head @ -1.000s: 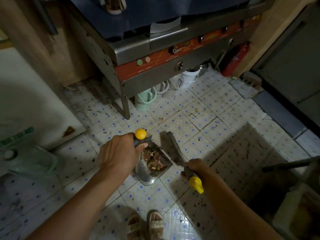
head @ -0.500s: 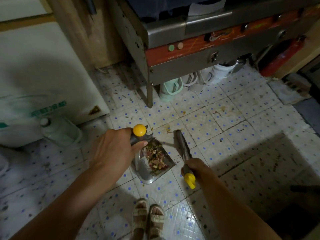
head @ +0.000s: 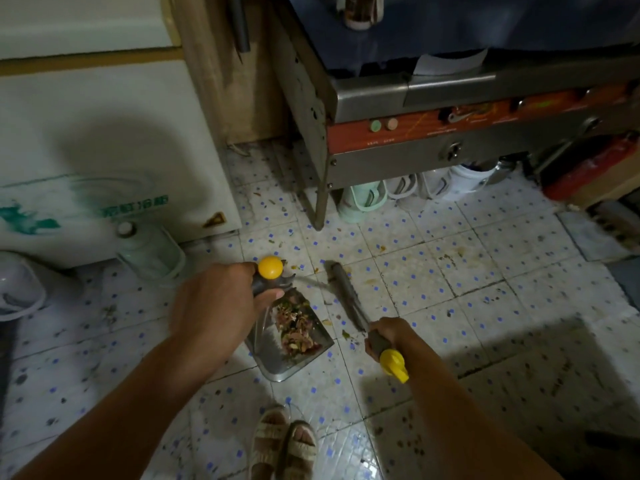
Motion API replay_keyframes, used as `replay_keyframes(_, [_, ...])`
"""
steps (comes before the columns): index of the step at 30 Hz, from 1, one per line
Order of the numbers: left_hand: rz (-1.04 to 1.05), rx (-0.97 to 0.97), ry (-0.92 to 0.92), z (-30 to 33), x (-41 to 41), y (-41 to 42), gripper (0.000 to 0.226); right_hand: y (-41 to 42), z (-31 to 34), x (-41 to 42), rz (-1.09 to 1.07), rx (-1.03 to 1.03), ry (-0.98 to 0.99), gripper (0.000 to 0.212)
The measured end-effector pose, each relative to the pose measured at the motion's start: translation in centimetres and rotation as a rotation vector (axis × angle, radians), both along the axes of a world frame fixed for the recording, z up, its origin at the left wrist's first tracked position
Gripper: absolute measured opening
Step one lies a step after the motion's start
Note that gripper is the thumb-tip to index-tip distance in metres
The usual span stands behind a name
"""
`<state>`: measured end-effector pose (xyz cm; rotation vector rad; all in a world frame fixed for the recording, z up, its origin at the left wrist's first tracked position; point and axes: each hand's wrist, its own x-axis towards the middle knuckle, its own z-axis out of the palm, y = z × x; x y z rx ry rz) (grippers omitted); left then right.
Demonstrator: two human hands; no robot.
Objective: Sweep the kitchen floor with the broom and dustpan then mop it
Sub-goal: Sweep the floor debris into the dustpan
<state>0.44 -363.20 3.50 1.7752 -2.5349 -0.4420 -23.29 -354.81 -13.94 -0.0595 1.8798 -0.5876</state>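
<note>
Debris (head: 297, 328) already lies in the dustpan (head: 294, 348), which rests on the floor (head: 450, 271) near the feet, its handle gripped by the left hand (head: 216, 303). Right hand (head: 388, 336) fingers hold the broom (head: 346, 296), whose long axis points away toward the stove (head: 450, 109). To sweep well, I think short low strokes toward the pan mouth are best, with the pan pressed flat.

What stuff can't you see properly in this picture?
Head view:
- Broom: its bristles are blurred and foreshortened, so their shape is unclear.
- Dustpan: the left hand covers most of its handle.
- Scraps in the dustpan: too small and dim to tell what they are.
- Jugs under the stove: their tops are hidden by the stove.
- Red canister: cut off by the right edge.
- Mop: not in view.
</note>
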Motion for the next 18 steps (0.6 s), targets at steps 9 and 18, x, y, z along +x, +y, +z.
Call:
replay_keyframes(9, [0.055,-0.02,0.083,-0.6,2.6,-0.1,0.032,-4.6,-1.8,-0.7,-0.023,-0.033,0.047,0.03])
replay_keyframes(18, [0.098,0.0,0.096,-0.4,6.2,0.7,0.028,-2.9,-3.1,9.4,0.321,0.066,0.066,0.014])
